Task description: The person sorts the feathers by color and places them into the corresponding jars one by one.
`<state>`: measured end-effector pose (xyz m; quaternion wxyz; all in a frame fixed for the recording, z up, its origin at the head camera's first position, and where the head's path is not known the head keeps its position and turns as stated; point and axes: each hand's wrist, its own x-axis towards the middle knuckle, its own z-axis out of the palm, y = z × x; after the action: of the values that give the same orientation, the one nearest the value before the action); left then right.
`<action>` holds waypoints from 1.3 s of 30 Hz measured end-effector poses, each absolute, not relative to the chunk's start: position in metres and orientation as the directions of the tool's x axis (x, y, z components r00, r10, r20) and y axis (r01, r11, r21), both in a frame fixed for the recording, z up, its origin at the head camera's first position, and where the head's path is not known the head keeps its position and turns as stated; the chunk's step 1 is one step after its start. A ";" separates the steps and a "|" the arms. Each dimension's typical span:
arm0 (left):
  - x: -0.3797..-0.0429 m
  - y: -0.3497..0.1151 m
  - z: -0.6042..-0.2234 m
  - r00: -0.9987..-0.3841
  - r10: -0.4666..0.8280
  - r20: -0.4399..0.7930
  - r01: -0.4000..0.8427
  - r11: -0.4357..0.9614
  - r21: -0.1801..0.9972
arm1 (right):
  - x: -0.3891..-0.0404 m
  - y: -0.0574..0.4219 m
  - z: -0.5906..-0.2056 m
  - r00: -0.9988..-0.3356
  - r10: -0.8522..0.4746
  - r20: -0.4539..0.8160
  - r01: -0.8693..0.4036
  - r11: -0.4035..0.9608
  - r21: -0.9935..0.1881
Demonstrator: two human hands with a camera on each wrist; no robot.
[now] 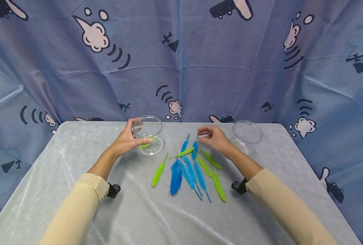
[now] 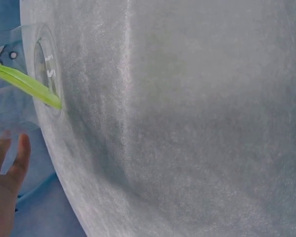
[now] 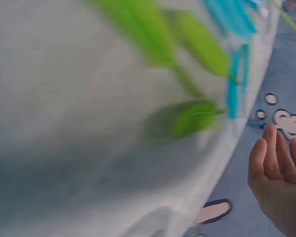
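Near the far edge of the table, my left hand grips a clear plastic cup, fingers behind it and thumb across the near side. A lime-green feather leans inside the cup, its lower end at the base. My right hand hovers over the far end of the feather pile, with loosely bent fingers. Its fingertips are right by the quill of a blue feather. In the right wrist view the fingers look relaxed, with no feather showing between them.
More blue feathers and green feathers lie mid-table, with one green feather apart on the left. A second clear cup stands at the back right, partly behind my right hand. A patterned blue curtain hangs behind the table.
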<state>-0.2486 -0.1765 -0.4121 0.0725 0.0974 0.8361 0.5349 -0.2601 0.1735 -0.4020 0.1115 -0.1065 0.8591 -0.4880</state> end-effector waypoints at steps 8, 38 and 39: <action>-0.248 -0.177 -0.412 -0.971 0.239 -0.021 0.080 0.406 0.910 | -0.250 0.194 -0.425 -0.946 -0.306 -0.106 -0.078 0.533 -0.842; -0.249 -0.177 -0.414 -0.971 0.240 -0.009 0.090 0.399 0.913 | -0.238 0.207 -0.450 -0.969 -0.237 -0.066 -0.089 0.588 -0.804; -0.249 -0.177 -0.414 -0.971 0.240 -0.009 0.091 0.400 0.912 | -0.239 0.207 -0.450 -0.970 -0.236 -0.058 -0.097 0.592 -0.800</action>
<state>-0.2486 -0.1767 -0.4142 0.0695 0.0992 0.8337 0.5387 -0.2387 0.2070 -0.4503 0.0790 -0.0935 0.8888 -0.4417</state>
